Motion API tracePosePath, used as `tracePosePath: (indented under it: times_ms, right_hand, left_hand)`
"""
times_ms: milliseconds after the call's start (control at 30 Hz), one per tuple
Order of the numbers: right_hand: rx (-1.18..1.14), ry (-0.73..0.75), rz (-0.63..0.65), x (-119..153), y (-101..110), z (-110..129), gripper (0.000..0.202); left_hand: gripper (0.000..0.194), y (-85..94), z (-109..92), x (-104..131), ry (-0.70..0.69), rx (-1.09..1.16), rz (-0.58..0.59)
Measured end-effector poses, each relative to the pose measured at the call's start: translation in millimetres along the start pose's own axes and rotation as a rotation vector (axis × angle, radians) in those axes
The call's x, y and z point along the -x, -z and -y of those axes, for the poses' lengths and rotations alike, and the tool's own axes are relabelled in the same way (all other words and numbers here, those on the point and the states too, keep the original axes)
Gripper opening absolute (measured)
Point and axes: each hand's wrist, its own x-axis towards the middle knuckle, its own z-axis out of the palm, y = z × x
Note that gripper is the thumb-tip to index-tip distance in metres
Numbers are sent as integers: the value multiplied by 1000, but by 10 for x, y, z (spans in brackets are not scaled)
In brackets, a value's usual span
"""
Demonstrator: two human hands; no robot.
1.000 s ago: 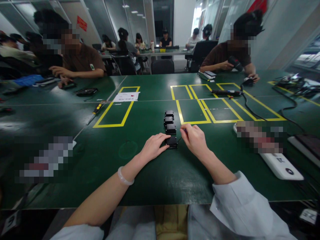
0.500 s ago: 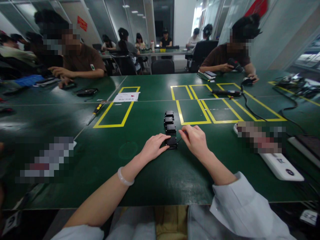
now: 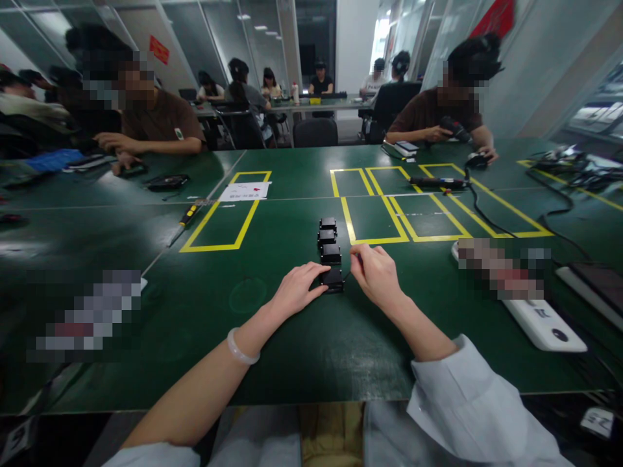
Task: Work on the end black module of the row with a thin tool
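Observation:
Several small black blocks stand in a line on the green table (image 3: 302, 350). The nearest black block (image 3: 333, 279) is held at its left side between the thumb and fingers of my left hand (image 3: 298, 290). Just right of that block is my right hand (image 3: 377, 275), its fingers pinched together on something thin and dark that reaches toward the block; it is too small to name. Beyond the held block sit another black block (image 3: 331, 252) and, farther off, a third one (image 3: 327, 236), untouched.
Yellow tape outlines (image 3: 379, 241) mark the table ahead. A white power strip (image 3: 549, 324) lies at right, a yellow-black screwdriver (image 3: 189, 213) and a paper sheet (image 3: 244, 191) at left. Two people sit across the table, one holding a dark tool (image 3: 455, 128).
The whole view has shifted slightly. My left hand stays at the nearest block, and my right hand's fingers have turned a little beside it.

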Motion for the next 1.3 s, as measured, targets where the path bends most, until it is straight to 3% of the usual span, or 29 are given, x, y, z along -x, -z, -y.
tracePosePath:
  times_ms: [1300]
  right_hand:
    - [-53,-8,-2,1,-44,-18,17]
  left_hand:
    - [36,16,4,-26,8,2,9]
